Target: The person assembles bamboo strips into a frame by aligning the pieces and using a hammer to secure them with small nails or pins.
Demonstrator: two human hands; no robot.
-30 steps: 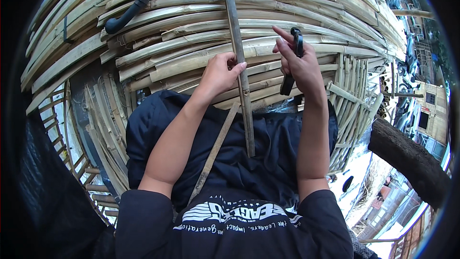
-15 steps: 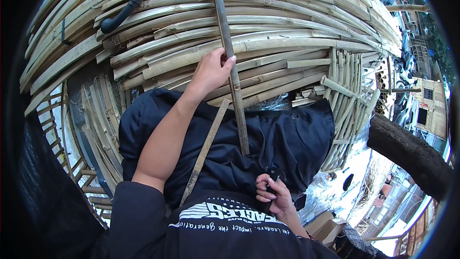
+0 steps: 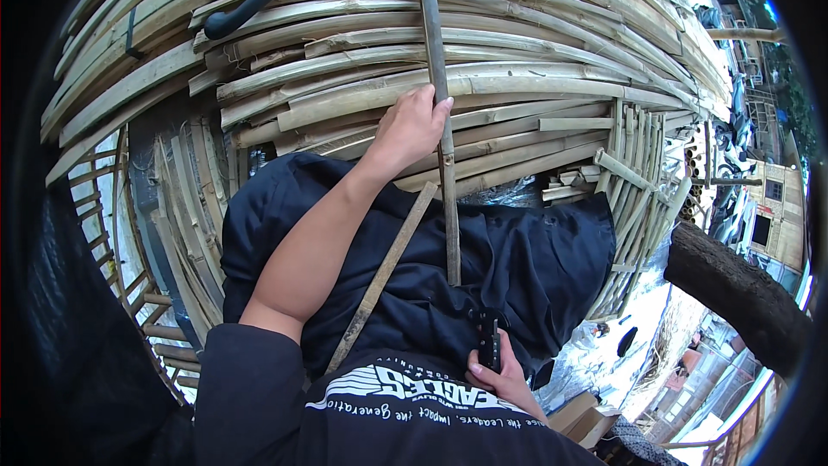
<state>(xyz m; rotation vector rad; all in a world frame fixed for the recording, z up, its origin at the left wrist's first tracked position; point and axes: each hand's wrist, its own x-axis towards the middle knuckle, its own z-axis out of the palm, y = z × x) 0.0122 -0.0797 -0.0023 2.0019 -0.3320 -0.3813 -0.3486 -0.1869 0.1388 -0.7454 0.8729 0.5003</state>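
Right hand [image 3: 504, 375] has dropped to the lap, gripping a dark tool [image 3: 489, 341]; left hand [image 3: 414, 128] clasps the bamboo strip [image 3: 438, 95].

the long strip [image 3: 440, 121] gripped by the left hand [image 3: 412, 128] is split bamboo, dry, matt, grey-brown with rough nodes. the stack of bamboo poles [image 3: 535, 60] at twelve o'clock looks pale, smooth-skinned and weathered. the tool [image 3: 489, 338] in the right hand [image 3: 504, 375] at six o'clock is black, faintly glossy. the trousers [image 3: 517, 267] are dark matt cloth. the log [image 3: 733, 289] at four o'clock has rough bark.
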